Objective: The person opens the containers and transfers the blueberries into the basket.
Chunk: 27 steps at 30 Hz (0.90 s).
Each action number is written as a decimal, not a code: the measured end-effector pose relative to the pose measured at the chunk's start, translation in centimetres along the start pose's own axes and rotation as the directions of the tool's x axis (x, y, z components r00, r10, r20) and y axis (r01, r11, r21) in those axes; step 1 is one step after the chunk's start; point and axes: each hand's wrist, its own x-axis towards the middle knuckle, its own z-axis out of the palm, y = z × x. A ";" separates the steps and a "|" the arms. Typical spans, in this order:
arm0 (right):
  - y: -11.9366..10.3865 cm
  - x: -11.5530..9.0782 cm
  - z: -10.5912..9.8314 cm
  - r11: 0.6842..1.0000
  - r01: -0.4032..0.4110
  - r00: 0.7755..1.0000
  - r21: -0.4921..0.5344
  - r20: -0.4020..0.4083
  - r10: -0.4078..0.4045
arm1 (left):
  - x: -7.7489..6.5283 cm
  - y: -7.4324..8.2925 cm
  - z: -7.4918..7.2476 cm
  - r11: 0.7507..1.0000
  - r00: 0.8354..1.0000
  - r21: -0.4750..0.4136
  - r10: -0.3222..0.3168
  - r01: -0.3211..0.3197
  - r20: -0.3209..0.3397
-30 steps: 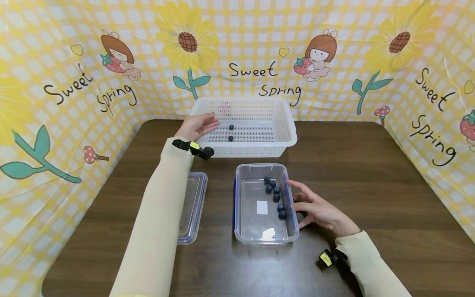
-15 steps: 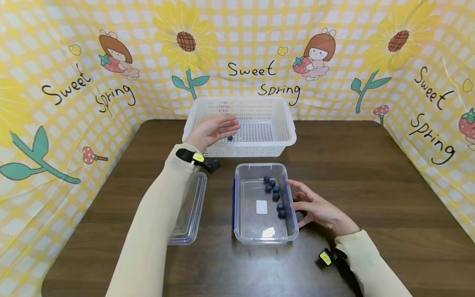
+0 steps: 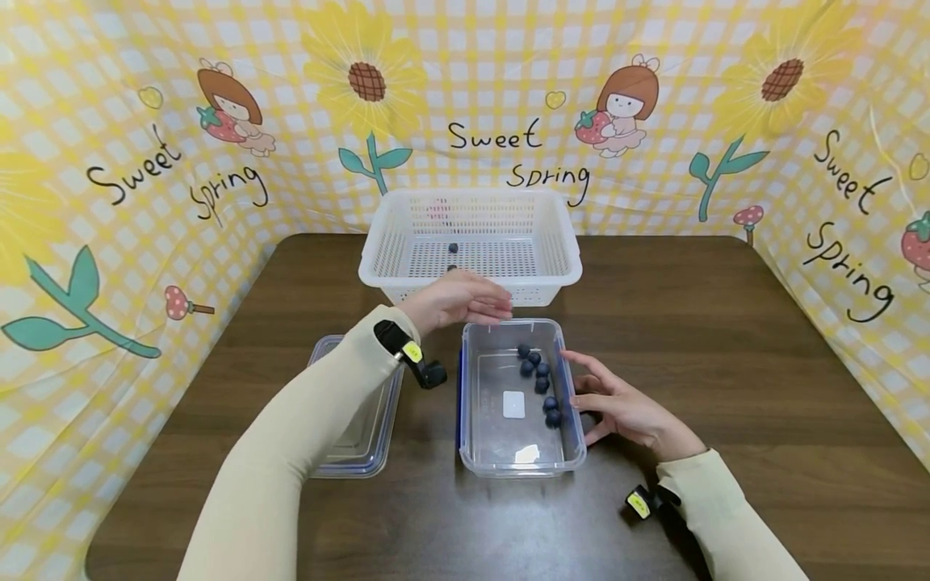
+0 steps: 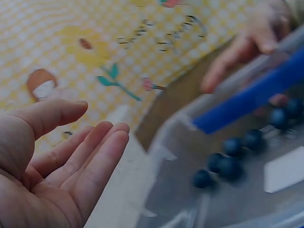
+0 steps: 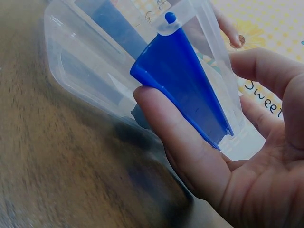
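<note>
My left hand (image 3: 459, 300) hovers between the basket and the far rim of a clear plastic food container (image 3: 523, 469). The left wrist view shows its palm bare, fingers extended and thumb apart. Several blueberries (image 3: 542, 370) lie along the container's right side. That side is touched from outside by my right hand (image 3: 621, 410), its fingers spread along it. In the right wrist view the thumb (image 5: 175, 128) lies against a blue side latch (image 5: 187, 83). Behind the container stands a white perforated basket (image 3: 563, 242) with two blueberries (image 3: 454, 248) inside, the nearer one partly hidden by my left hand.
A clear lid (image 3: 381, 440) with a blue-edged rim lies left of the container, partly under my left forearm. All stand on a dark wooden table (image 3: 690, 323). A yellow checked cloth (image 3: 479, 73) rises behind and at both sides.
My left hand has come from the basket's left end across its front, toward me and to the right, up to the container's far rim. The right hand and the blueberries stay put.
</note>
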 end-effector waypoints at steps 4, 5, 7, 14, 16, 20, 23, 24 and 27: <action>0.2 0.0 0.1 1.000 0.005 1.000 0.011 0.004 -0.005 | 0.0 -1.6 1.2 0.994 0.995 0.094 -0.062 0.054 0.077; 0.2 0.0 0.1 1.000 0.007 1.000 0.012 0.005 -0.007 | 0.0 -2.0 1.5 0.991 0.992 0.117 -0.080 0.069 0.093; 0.2 0.0 0.1 1.000 0.008 1.000 0.011 0.004 -0.008 | -0.1 -2.8 2.1 0.982 0.985 0.156 -0.124 0.104 0.122; 0.3 0.0 0.1 1.000 0.002 1.000 0.008 0.003 -0.002 | -0.3 -4.5 4.2 0.959 0.964 0.235 -0.200 0.157 0.173; 0.3 0.0 0.1 1.000 0.003 1.000 0.006 0.003 -0.003 | -0.3 -4.7 4.6 0.951 0.959 0.256 -0.221 0.172 0.176; 0.2 0.0 0.1 1.000 0.006 1.000 -0.001 0.003 -0.006 | -0.4 -5.3 5.5 0.933 0.948 0.305 -0.256 0.192 0.188; 0.1 0.0 0.1 1.000 0.005 1.000 -0.005 0.003 -0.005 | -0.2 -5.9 6.2 0.923 0.942 0.336 -0.265 0.185 0.208; 0.1 0.0 0.1 1.000 0.003 1.000 -0.006 0.002 -0.003 | -0.2 -6.1 6.4 0.921 0.938 0.343 -0.270 0.187 0.215; 0.0 0.0 0.1 1.000 0.001 1.000 -0.008 0.001 -0.001 | -0.1 -6.8 6.9 0.906 0.928 0.374 -0.296 0.198 0.227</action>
